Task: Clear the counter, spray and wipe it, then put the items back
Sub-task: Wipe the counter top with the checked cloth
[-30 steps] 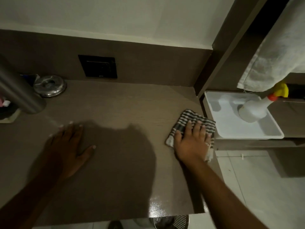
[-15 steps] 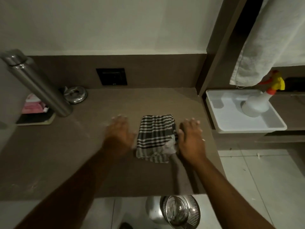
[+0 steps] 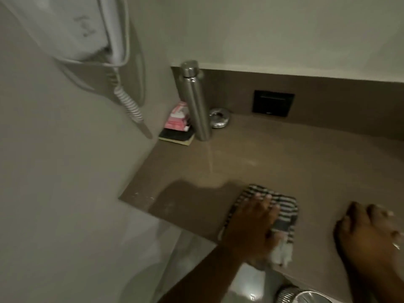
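Left hand [image 3: 251,224] presses the striped cloth [image 3: 282,213] flat on the counter [image 3: 295,160], fingers [image 3: 262,200] extended, holding nothing. Right hand [image 3: 369,235] rests open just right of the cloth. Unwiped counter probably lies leftward and toward the steel bottle [image 3: 195,106]; left hand nearer.

- A pale wall [image 3: 284,29] rises above a brown upstand [image 3: 338,99] at the back of the worktop.
- A black switch plate [image 3: 273,103] sits flush in that upstand.
- The left side wall [image 3: 54,171] is plain grey-beige and meets the back wall in a corner.
- A white wall-mounted hair dryer [image 3: 72,27] hangs high on the left wall, with its coiled cord [image 3: 129,103] drooping below it.
- The floor [image 3: 190,259] below is pale and glossy.
- The light is dim and warm; the picture is blurred.
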Motion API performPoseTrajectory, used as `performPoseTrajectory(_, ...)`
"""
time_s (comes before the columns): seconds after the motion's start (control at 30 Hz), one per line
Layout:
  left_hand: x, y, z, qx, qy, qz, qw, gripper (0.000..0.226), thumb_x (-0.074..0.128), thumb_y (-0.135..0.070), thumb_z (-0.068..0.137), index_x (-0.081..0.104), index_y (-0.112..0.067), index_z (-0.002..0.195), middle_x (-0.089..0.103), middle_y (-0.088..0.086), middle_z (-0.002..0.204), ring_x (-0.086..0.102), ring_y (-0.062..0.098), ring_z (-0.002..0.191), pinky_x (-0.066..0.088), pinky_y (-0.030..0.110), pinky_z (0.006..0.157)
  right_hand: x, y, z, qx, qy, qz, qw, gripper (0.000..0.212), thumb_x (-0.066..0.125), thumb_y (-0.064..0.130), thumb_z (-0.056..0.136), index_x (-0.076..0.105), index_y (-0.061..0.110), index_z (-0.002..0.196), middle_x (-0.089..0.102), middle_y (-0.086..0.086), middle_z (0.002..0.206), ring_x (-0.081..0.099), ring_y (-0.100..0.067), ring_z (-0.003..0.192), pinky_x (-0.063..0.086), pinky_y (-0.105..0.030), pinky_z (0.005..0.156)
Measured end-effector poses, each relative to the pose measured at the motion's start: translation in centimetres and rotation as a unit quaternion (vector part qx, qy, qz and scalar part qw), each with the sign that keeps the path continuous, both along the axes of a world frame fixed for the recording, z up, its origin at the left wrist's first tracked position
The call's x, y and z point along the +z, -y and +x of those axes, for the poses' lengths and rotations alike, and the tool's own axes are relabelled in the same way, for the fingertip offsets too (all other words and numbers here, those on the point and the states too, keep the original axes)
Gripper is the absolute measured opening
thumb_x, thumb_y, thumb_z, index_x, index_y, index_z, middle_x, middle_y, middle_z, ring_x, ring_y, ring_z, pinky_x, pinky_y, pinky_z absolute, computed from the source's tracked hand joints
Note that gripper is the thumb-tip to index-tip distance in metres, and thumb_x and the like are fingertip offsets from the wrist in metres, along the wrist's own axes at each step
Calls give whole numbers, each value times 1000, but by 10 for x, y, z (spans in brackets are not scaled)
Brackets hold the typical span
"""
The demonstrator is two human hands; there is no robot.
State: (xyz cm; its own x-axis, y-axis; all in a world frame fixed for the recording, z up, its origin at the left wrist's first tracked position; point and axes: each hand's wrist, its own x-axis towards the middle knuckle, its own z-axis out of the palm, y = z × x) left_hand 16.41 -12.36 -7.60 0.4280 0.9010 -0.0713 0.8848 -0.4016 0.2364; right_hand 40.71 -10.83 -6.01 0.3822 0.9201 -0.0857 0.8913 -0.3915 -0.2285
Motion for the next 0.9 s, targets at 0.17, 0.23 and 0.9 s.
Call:
performPoseTrajectory(0.17, 12, 1, -188, 195, -68, -2, 978, 69, 35, -57, 88, 53, -13, 138, 51, 15, 145, 50, 36, 132, 44, 52, 103, -12, -8, -103, 68, 19, -52, 996, 56, 41, 44, 96, 43, 16, 143, 29, -18, 156, 19, -40, 146, 17, -67, 113)
performPoseTrajectory(0.23, 16, -14, -252, 251, -86, -19, 964, 80, 22, -62, 89, 52, -6, 138, 48, 21, 145, 48, 41, 133, 40, 53, 107, -20, -11, -117, 53, 44, -55, 996, 61, 36, 49, 95, 38, 17, 147, 26, -16, 159, 16, -39, 147, 15, -66, 114)
performPoseTrajectory(0.9, 0, -33, -320, 49, -110, 21, 992, 79, 17, -63, 94, 49, -8, 140, 43, 19, 149, 42, 41, 137, 38, 57, 109, -24, -9, -118, 42, 48, -19, 998, 73, 14, 62, 91, 25, 25, 153, 16, -8, 164, 9, -30, 151, 11, -58, 119)
